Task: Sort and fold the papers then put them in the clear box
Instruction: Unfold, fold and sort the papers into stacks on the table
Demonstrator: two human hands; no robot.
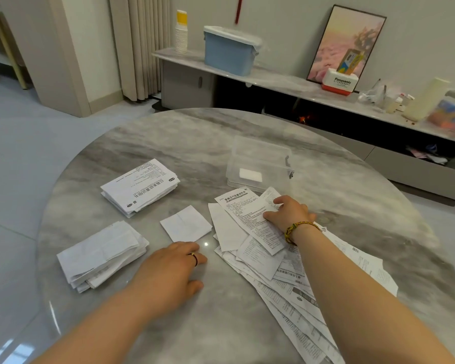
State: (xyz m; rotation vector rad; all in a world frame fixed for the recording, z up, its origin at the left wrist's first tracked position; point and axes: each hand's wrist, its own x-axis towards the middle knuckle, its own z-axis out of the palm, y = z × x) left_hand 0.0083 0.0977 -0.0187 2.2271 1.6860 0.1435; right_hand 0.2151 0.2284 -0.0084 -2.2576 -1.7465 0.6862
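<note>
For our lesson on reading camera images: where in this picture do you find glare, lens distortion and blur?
Head view: a glare spot shines on the marble table; the wide lens bends the shelf; the lid of the blue bin looks smeared; print on the loose papers reads sharp.

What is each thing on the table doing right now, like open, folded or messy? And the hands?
Clear box, open, one folded paper inside.
Loose pile, unfolded, spread out messily.
Small paper, folded, lying alone.
Printed stack, folded, piled.
Blank stack, folded, piled.
Left hand, flat on the table, holding nothing.
Right hand, on the loose pile's top sheet; hold unclear.
</note>
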